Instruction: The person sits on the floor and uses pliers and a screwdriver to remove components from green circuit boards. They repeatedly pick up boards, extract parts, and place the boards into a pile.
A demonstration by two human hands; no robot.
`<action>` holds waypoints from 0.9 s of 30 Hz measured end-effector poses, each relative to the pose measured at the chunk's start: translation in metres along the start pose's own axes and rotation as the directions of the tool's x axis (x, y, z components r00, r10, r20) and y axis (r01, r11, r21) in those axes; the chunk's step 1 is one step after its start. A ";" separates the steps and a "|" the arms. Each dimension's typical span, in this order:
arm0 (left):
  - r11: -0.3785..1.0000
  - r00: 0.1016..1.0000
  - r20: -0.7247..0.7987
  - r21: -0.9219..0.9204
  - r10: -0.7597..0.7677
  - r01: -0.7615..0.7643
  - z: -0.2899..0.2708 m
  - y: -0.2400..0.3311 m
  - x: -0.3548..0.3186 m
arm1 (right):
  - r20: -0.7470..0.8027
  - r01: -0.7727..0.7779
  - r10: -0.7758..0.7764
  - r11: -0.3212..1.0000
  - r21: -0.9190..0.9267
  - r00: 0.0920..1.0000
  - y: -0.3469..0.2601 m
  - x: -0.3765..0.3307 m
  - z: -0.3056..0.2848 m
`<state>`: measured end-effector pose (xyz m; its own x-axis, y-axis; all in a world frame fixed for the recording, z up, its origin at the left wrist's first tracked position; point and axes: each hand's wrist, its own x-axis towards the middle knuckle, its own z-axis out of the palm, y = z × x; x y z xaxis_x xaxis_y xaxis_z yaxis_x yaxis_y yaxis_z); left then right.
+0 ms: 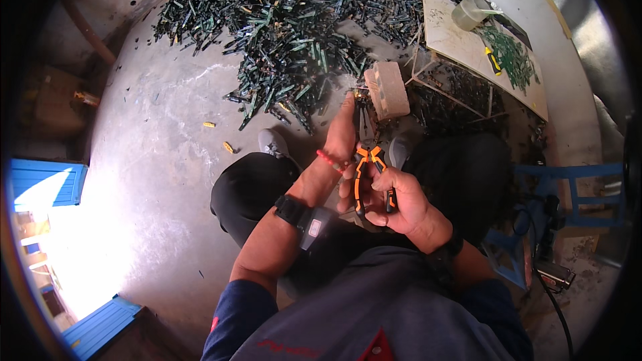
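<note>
My right hand (406,202) is closed around a pair of pliers (368,156) with orange and black handles. The handles are spread apart, and the grey jaws point away from me. Beside the jaws, my left hand (342,130) reaches forward with its thumb and fingers closed at the tip. A small dark and yellowish piece (362,93) shows there, at the jaws' end; its kind is too small to make out. Just right of that piece lies a pinkish brick-like block (390,91), on the floor between my feet.
A large heap of dark green strips (281,33) spreads ahead. At the right, a board on a frame (455,33) carries a plastic jug (468,13), a yellow-handled tool (493,61) and green strips (513,59). Small yellow pieces (228,148) lie on the floor. A blue stool (568,180) stands right.
</note>
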<state>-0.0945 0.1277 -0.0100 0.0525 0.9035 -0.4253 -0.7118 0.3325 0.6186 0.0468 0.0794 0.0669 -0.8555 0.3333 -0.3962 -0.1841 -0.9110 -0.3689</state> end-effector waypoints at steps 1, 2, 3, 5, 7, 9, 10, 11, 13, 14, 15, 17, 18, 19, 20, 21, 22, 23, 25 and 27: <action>1.000 0.998 -0.066 0.026 0.009 -0.007 0.007 0.003 -0.004 | -0.010 0.009 -0.010 1.000 -0.003 1.000 0.000 0.000 0.001; 0.999 0.996 -0.085 0.034 0.011 -0.008 0.014 0.007 -0.009 | -0.018 0.019 -0.019 1.000 -0.005 1.000 0.000 0.001 0.003; 0.999 0.995 -0.104 0.042 0.013 -0.009 0.021 0.011 -0.014 | -0.026 0.029 -0.029 1.000 -0.007 0.999 0.000 0.002 0.005; 0.998 0.992 -0.126 0.054 0.020 -0.014 0.024 0.014 -0.016 | -0.009 0.022 -0.022 0.999 0.025 1.000 -0.001 0.002 0.008; 0.998 0.991 -0.133 0.062 0.029 -0.021 0.024 0.015 -0.016 | 0.028 0.017 -0.018 0.998 0.053 0.999 -0.001 0.002 0.008; 1.000 0.993 -0.115 0.000 -0.017 0.017 0.026 0.016 -0.017 | 0.086 0.017 -0.024 0.997 0.080 0.996 0.000 0.003 0.003; 1.000 0.996 -0.085 -0.010 -0.022 0.021 0.024 0.014 -0.015 | 0.088 0.007 -0.011 0.999 0.048 0.996 -0.002 0.002 0.002; 0.999 0.998 -0.057 -0.020 -0.026 0.025 0.022 0.012 -0.013 | 0.090 -0.005 0.003 1.000 0.018 0.996 -0.004 0.001 0.000; 1.000 1.000 0.031 0.000 0.007 -0.007 0.004 0.001 -0.002 | 0.099 -0.021 0.019 1.000 0.017 0.995 -0.005 0.001 0.001; 1.000 1.000 0.026 -0.003 -0.012 0.012 0.003 -0.001 0.000 | 0.097 -0.019 0.015 0.999 0.046 0.995 -0.004 0.001 0.001; 0.999 0.999 0.022 -0.005 -0.031 0.031 0.002 -0.003 0.002 | 0.096 -0.018 0.011 0.997 0.074 0.995 -0.004 0.001 0.000; 0.999 0.999 0.027 -0.010 -0.043 0.043 0.002 -0.005 0.003 | 0.120 -0.011 -0.003 0.993 0.113 0.993 -0.002 0.003 -0.002; 0.999 0.999 0.035 -0.011 -0.036 0.036 0.002 -0.005 0.003 | 0.131 -0.008 -0.010 0.991 0.133 0.991 -0.001 0.003 -0.003; 1.000 0.999 0.044 -0.013 -0.028 0.029 0.003 -0.005 0.002 | 0.130 0.002 -0.018 0.992 0.125 0.991 -0.001 0.002 -0.002; 0.999 0.999 0.028 -0.033 -0.031 0.032 0.007 -0.002 0.000 | 0.130 0.010 -0.026 0.993 0.120 0.991 -0.001 0.001 -0.001; 0.998 0.999 0.011 -0.054 -0.034 0.035 0.011 0.001 -0.004 | 0.130 0.018 -0.033 0.993 0.114 0.991 -0.002 0.000 0.000; 0.996 0.999 -0.031 -0.079 -0.044 0.041 0.017 0.005 -0.007 | 0.142 0.019 -0.037 0.992 0.125 0.989 -0.003 0.000 -0.001; 0.994 0.996 -0.074 -0.104 -0.050 0.042 0.024 0.011 -0.012 | 0.158 0.020 -0.041 0.991 0.135 0.987 -0.003 -0.001 -0.002; 0.984 0.977 -0.196 -0.170 -0.089 0.056 0.041 0.020 -0.019 | 0.157 0.019 -0.043 0.988 0.153 0.987 -0.005 -0.002 -0.003; 0.989 0.990 -0.126 -0.138 -0.067 0.049 0.038 0.019 -0.023 | 0.143 0.007 -0.031 0.986 0.167 0.989 -0.006 -0.001 -0.007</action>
<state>-0.0828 0.1229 0.0364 0.0114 0.8383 -0.5451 -0.7981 0.3361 0.5002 0.0518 0.0857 0.0637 -0.9097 0.3237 -0.2602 -0.2685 -0.9363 -0.2263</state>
